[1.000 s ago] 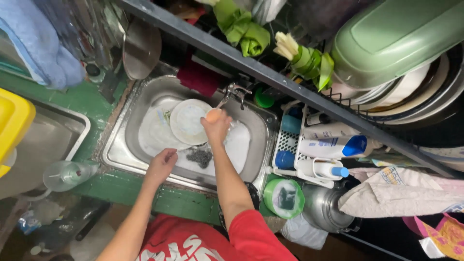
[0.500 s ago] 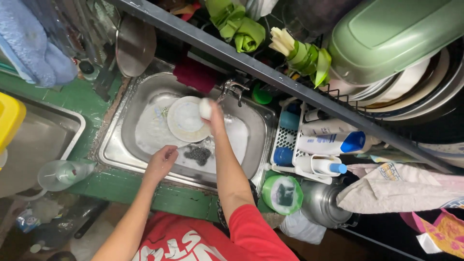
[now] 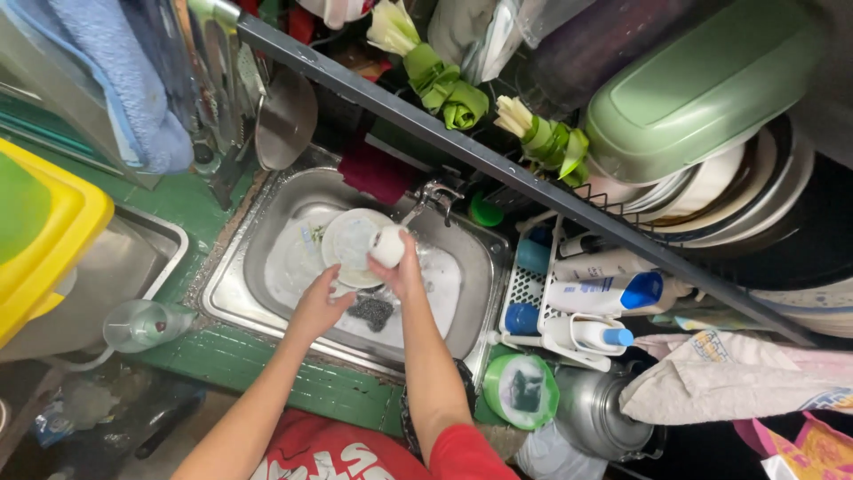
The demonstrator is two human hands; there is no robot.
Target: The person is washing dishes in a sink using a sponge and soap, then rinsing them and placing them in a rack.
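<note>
Cup [image 3: 387, 246] — in right hand [image 3: 402, 271] grip; left hand [image 3: 320, 302] — plate [image 3: 351, 246].

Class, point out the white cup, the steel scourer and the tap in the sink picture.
white cup [image 3: 388, 246], head view, on its rounded side.
steel scourer [image 3: 373, 311], head view, on its tangled middle.
tap [image 3: 434, 192], head view, on its metal body.

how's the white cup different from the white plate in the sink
The white cup is small, deep and held up in the right hand; the white plate is wide, flat and lies lower in the sink, near the left hand. Both are white dishware.
</note>
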